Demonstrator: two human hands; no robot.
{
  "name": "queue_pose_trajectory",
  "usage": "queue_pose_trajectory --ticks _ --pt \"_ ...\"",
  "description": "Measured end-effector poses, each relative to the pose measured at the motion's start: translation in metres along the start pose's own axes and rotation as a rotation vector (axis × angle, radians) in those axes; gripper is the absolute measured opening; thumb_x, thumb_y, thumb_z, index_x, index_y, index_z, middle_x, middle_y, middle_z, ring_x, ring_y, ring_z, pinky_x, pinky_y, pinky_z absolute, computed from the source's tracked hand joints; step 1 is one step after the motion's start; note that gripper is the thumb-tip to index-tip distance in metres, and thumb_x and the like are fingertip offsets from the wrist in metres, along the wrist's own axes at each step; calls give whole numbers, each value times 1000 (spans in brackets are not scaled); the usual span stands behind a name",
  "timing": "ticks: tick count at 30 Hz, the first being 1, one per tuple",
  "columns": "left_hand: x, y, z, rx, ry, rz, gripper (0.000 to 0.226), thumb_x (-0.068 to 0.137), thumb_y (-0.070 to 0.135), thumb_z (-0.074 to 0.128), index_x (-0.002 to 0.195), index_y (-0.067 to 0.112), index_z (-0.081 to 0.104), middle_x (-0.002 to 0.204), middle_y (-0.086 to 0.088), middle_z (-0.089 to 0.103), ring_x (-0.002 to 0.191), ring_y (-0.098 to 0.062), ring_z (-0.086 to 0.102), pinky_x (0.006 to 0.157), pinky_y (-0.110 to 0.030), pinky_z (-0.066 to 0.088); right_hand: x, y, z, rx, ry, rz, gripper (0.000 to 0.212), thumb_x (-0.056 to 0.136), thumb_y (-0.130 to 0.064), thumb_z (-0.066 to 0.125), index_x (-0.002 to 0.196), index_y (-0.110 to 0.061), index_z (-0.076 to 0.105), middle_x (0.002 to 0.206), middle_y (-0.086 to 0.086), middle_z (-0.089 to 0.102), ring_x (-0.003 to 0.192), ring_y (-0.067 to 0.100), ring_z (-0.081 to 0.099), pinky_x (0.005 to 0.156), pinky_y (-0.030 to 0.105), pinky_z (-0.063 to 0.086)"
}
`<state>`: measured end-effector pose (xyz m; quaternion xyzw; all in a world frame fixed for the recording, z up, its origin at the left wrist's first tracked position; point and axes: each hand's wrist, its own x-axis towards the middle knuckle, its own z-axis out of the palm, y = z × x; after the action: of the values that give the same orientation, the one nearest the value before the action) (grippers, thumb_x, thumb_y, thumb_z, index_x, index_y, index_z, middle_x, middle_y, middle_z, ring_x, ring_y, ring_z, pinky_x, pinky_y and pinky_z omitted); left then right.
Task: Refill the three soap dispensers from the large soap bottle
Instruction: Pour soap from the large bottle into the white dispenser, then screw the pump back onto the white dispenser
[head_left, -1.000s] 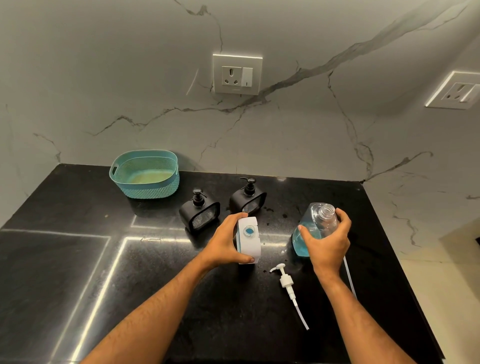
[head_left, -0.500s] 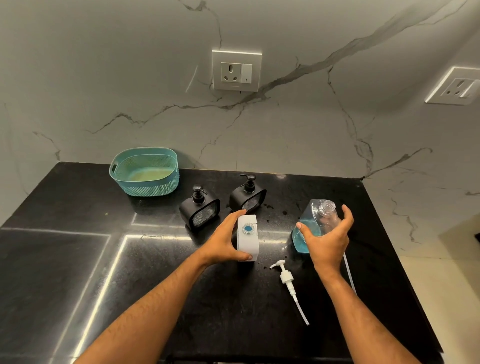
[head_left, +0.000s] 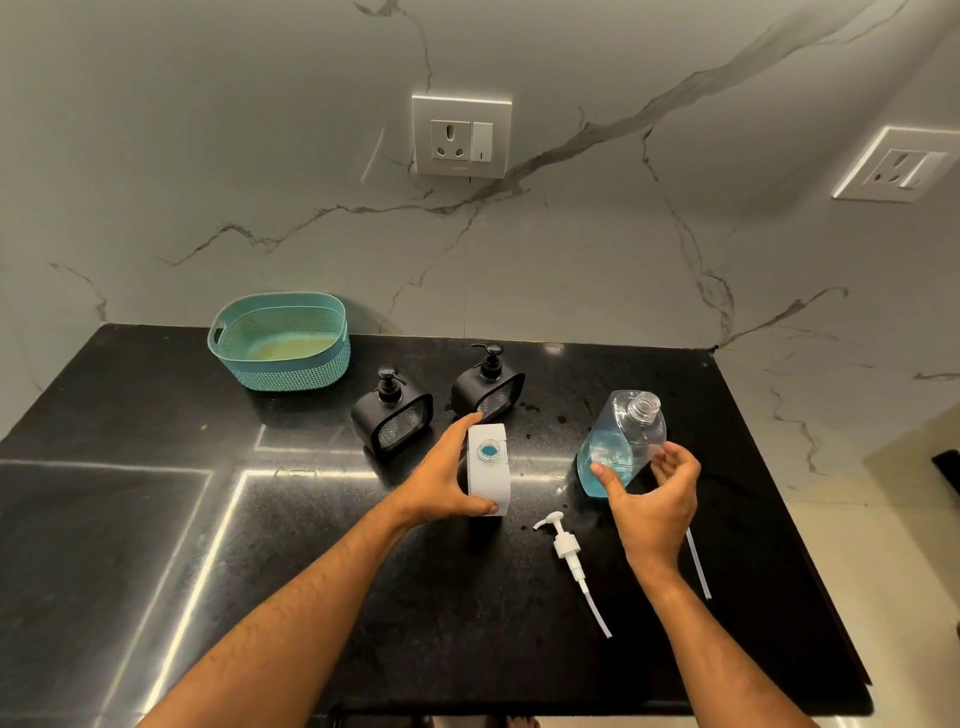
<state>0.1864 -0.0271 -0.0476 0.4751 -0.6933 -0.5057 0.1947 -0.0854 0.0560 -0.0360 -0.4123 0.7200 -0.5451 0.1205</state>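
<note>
A white soap dispenser (head_left: 488, 470) stands on the black counter (head_left: 156, 519), its round top opening showing blue soap. My left hand (head_left: 441, 483) grips it from the left, thumb at its near corner. The large clear soap bottle (head_left: 621, 441), uncapped and holding blue soap in its lower part, stands upright to the right. My right hand (head_left: 657, 499) hovers just in front of the bottle with loosely spread fingers, holding nothing. Two black pump dispensers (head_left: 392, 421) (head_left: 488, 389) stand behind, pumps on.
A white pump with its tube (head_left: 569, 553) lies on the counter between my hands. Another thin tube (head_left: 698, 569) lies right of my right wrist. A teal basket (head_left: 283, 340) sits at the back left. The counter's right edge is close to the bottle.
My right hand has let go of the large bottle's neck and drawn back toward me. The bottle stays upright. My left hand keeps its hold on the white dispenser.
</note>
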Motion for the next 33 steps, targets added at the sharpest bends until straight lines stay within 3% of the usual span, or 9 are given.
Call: queue_pose_trajectory --ticks 9,15,19,23,26,33 --pt "-6 1 4 -1 39 27 129 67 20 97 164 25 12 166 6 27 145 -5 29 116 -26 29 -17 7 -8 -74 15 -72 61 68 -35 94 110 -14 54 105 -1 59 96 17 60 84 36 56" --pt "-15 -5 12 22 158 81 128 60 40 95 162 20 19 163 6 28 148 -7 31 112 -12 30 -29 13 -8 -101 -43 -74 43 73 -26 92 101 -16 61 95 -4 62 85 12 61 75 33 56" --pt "-22 -12 19 22 215 90 124 63 40 96 161 23 21 162 9 28 148 -9 32 118 -26 30 -39 18 -5 -121 -159 -45 35 75 -23 91 100 -19 67 89 -8 66 80 8 64 72 30 58" --pt "-27 -15 27 -5 223 87 121 67 29 98 161 21 22 161 8 29 145 -5 33 103 1 28 -47 24 -1 -199 -321 -9 38 74 -28 91 106 -21 72 87 -11 66 77 8 64 70 33 59" --pt "-30 -17 32 -18 229 92 120 68 27 98 161 20 23 159 11 30 143 -4 33 99 6 27 -52 25 3 -252 -401 -2 44 72 -30 92 110 -18 73 89 -12 66 76 8 64 72 33 60" --pt "-36 -13 38 -44 252 86 114 71 19 96 159 16 24 147 26 29 128 33 25 97 7 27 -56 24 7 -368 -515 2 46 73 -35 89 114 -23 73 93 -16 65 85 5 64 80 30 59"
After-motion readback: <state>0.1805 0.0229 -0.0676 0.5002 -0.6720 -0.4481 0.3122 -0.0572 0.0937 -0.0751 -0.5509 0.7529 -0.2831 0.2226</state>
